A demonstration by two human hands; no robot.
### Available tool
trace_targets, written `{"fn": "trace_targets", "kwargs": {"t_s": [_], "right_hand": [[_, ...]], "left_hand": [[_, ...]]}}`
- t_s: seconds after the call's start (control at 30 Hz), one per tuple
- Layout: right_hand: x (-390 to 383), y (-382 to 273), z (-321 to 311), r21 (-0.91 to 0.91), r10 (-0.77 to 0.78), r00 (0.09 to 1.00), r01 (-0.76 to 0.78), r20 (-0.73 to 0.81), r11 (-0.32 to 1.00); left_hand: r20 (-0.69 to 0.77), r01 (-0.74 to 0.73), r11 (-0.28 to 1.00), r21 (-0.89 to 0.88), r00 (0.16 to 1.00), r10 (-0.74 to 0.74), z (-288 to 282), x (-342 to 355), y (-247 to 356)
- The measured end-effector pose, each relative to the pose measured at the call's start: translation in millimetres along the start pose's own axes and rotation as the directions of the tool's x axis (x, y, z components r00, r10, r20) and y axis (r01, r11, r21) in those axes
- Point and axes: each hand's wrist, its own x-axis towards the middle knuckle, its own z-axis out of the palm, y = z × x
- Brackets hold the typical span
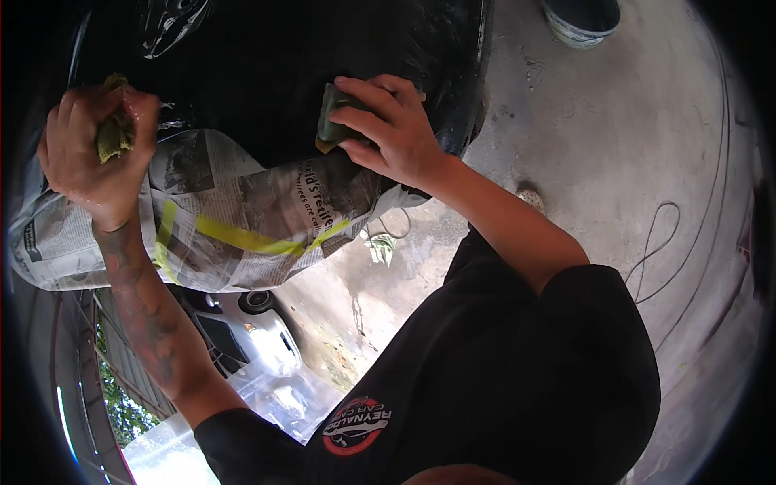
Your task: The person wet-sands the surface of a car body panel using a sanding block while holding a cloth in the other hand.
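My left hand [93,149] is closed on a crumpled olive-yellow sponge [113,137] at the left side of a glossy, wet black car panel [259,65]. My right hand [380,129] grips a dark green block [331,113] with a brownish lower edge, over the panel's right part. Below both hands, the lower part of the panel is covered with newspaper [250,194], fixed with yellow-green tape [242,238].
A grey bucket [582,24] stands on the concrete floor [606,121] at top right. Cables [659,234] lie along the right, and a crumpled cloth [380,246] lies below the panel. A white car [255,331] and translucent sheeting [162,444] show at lower left.
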Motion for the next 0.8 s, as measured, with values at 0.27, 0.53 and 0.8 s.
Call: {"fn": "trace_targets", "kwargs": {"t_s": [0.27,0.53,0.8], "right_hand": [[108,1,13,-0.061,-0.051,0.966,0.036,-0.252,0.997],[96,-48,23,-0.020,-0.088,0.978,0.086,-0.190,0.996],[170,11,10,-0.155,0.111,0.899,-0.192,-0.423,0.969]], "left_hand": [[-0.118,-0.009,0.999,0.041,0.993,0.014,10,10,13],[-0.166,0.043,0.998,0.054,0.985,-0.033,5,9,19],[-0.257,0.077,0.995,0.058,0.965,-0.059,9,10,20]]}}
